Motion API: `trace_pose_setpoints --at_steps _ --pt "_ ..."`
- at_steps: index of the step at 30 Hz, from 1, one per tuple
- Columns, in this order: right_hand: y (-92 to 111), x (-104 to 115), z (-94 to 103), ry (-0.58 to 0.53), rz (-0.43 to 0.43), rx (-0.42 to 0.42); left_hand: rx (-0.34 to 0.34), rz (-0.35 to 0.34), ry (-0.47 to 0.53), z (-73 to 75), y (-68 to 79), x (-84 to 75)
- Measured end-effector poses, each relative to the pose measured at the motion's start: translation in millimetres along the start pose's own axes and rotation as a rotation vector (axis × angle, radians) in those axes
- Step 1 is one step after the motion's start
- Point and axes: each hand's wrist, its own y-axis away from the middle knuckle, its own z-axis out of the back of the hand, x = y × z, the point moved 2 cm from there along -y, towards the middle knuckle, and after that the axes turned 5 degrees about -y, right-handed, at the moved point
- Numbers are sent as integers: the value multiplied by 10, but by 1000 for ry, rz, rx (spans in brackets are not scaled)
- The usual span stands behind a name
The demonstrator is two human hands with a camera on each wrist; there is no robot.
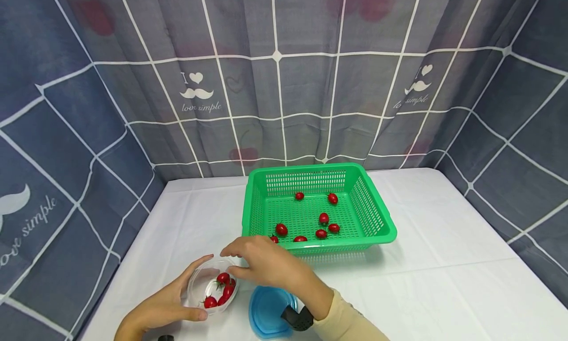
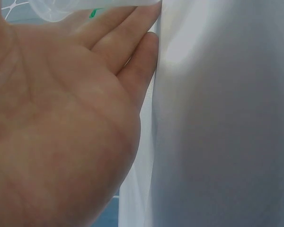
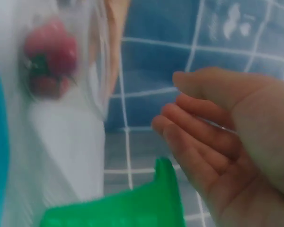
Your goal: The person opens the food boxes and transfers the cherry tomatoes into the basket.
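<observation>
My left hand (image 1: pixel 161 304) holds a clear plastic container (image 1: pixel 195 289) on its left side, thumb at the near side and fingers along the far side. Several cherry tomatoes (image 1: pixel 227 291) with green stems lie inside it. In the left wrist view the palm (image 2: pixel 61 123) shows, with the container's base (image 2: pixel 85 4) by the fingers. My right hand (image 1: pixel 266 262) hovers over the container's right rim, fingers loosely bent. The right wrist view shows nothing between its thumb and fingers (image 3: pixel 199 137). Blurred tomatoes (image 3: pixel 51 47) show through the container wall there.
A green plastic basket (image 1: pixel 381 227) with several cherry tomatoes (image 1: pixel 333 199) stands behind the right hand. A blue lid (image 1: pixel 266 311) lies right of the container, partly under the right forearm. A small black object (image 1: pixel 166 338) sits at the near edge of the white-covered table (image 1: pixel 443 262).
</observation>
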Motion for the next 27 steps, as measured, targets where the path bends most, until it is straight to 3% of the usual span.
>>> trace_pose_setpoints --at_steps 10,17,22,27 --pt "-53 86 -382 102 48 68 7 7 -4 11 8 22" --pt "-42 117 -456 208 64 49 6 -15 -13 31 8 38" --pt "-33 156 -511 304 68 73 -3 -33 -15 26 8 46" --pt "-35 181 -559 306 81 130 -4 -38 -20 14 16 42"
